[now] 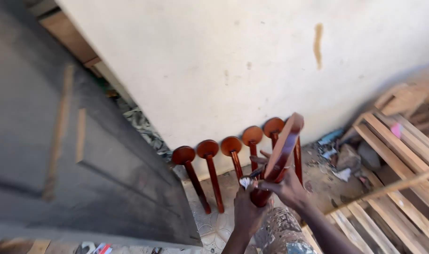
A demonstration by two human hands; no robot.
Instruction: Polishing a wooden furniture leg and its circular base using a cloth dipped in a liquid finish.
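My right hand (287, 188) grips a reddish-brown varnished wooden piece (282, 150) that points up and away from me. My left hand (246, 209) holds a small paintbrush (250, 178) with pale bristles against the lower end of that piece. Just beyond, a row of several round-topped wooden legs (210, 164) in the same reddish-brown leans against the pale wall (233, 61).
A large dark grey door panel (68, 155) stands at the left. Pale wooden slats and pallets (402, 155) lie at the right, with stones and scraps (346, 160) by the wall. Patterned fabric on my knee (280, 233) shows at the bottom.
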